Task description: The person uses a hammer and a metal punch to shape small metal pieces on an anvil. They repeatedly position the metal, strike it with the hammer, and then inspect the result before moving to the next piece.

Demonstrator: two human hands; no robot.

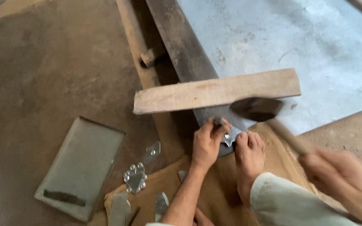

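- The right hand (348, 184) is blurred and cut off by the lower right corner, so its fingers cannot be told apart where they close on the wooden hammer handle (288, 136).
- The dark hammer head (257, 108), above and left of that grip, is smeared by blur.
- The small shiny metal piece (230, 136) pinched by the left hand (207, 144) is mostly hidden behind fingers and the bare foot (249, 157).
- The grey metal strips (161, 205), below that pinch, are cut off by the bottom edge.
- The left forearm is cut off there too.
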